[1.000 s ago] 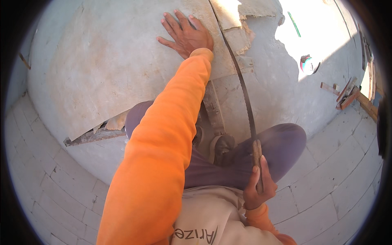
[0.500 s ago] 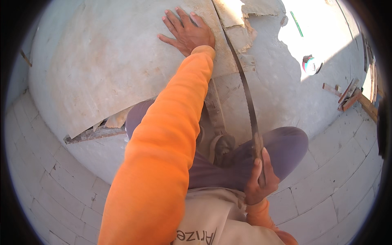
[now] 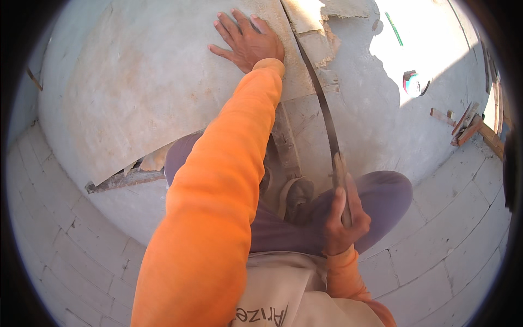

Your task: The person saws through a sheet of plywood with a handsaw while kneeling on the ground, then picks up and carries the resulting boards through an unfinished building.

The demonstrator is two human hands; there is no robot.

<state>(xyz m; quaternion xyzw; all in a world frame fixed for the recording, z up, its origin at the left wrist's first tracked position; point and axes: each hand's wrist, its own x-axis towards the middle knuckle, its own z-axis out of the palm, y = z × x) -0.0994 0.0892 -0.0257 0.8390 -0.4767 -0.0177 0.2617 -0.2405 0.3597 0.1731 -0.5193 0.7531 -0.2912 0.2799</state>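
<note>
My left hand [image 3: 248,41] lies flat, fingers spread, on a pale, stained board [image 3: 125,82]. Just right of it, a long, dark toothed saw blade [image 3: 327,120] runs along the board's edge beside torn, flaky strips [image 3: 318,46]. My right hand [image 3: 348,212] grips the saw's wooden handle over my right knee. Under the board's right part a dusty wooden batten [image 3: 286,141] runs toward my shoe [image 3: 294,199]; my left forearm hides part of it.
A jagged offcut [image 3: 158,161] shows at the board's lower left edge. At the right are a green stick [image 3: 393,30], a round multicoloured object [image 3: 414,86], wooden pieces [image 3: 463,128] and timber [image 3: 493,141]. Grey blocks [image 3: 81,245] pave the floor around me.
My right hand and the saw handle have moved forward, away from my body, along the line of the blade. My left hand stays pressed on the board, only slightly shifted in view.
</note>
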